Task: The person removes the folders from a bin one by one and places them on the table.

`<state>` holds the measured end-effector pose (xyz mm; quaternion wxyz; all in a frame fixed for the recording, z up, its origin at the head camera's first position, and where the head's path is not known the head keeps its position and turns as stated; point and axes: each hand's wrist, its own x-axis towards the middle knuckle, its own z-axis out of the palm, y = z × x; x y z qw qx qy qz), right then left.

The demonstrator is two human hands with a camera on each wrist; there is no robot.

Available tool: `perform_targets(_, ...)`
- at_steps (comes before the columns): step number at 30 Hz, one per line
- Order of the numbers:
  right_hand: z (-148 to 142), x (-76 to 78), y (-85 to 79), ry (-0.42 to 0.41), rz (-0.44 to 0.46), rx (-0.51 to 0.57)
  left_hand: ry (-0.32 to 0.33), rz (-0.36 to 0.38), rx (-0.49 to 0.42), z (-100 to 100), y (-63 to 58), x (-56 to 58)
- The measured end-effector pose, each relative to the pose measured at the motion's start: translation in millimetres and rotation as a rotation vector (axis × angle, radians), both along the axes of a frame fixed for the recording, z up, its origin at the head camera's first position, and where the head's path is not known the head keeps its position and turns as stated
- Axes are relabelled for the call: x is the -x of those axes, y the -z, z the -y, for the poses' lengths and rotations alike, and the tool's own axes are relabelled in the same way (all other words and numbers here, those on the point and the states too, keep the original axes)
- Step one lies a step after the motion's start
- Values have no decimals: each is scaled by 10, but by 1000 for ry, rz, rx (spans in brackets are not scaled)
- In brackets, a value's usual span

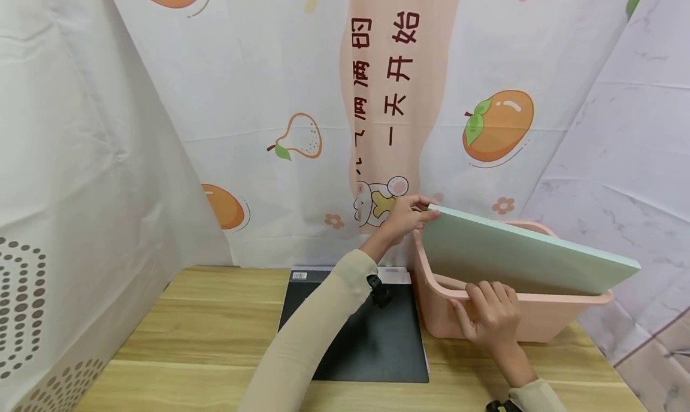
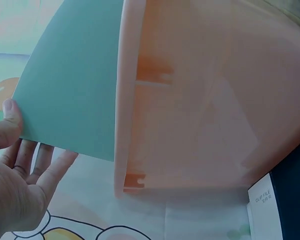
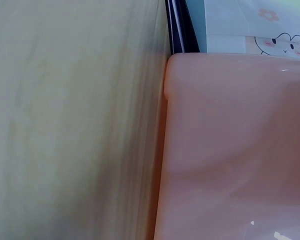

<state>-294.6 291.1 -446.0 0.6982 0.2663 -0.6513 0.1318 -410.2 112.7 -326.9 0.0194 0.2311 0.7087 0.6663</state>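
A large flat mint-green board (image 1: 512, 253) leans at a slant inside a pink plastic bin (image 1: 501, 319), its upper edge standing above the rim. My left hand (image 1: 406, 215) pinches the board's upper left corner. In the left wrist view, the thumb (image 2: 11, 117) lies on the green face and the other fingers pass behind the edge. My right hand (image 1: 493, 316) grips the bin's front rim, fingers bent over it and thumb to the left. The right wrist view shows the bin's outer wall (image 3: 235, 145) but not the hand. The board's lower edge is hidden inside the bin.
A black clip file (image 1: 377, 346), labelled CLIP FILE on its spine, lies on the wooden table (image 1: 205, 328) just left of the bin. Light-coloured material shows beneath it. A fruit-patterned cloth (image 1: 259, 70) hangs behind the table, with white sheeting at the left.
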Motion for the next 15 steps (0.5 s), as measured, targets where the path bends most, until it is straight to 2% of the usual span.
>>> perform_targets(8, 27, -5, -5, -6, -7, -3, 20, 18, -13, 25, 9, 8)
perform_targets(15, 28, 5, -12, -14, -18, -5, 76, 57, 5, 66, -16, 6)
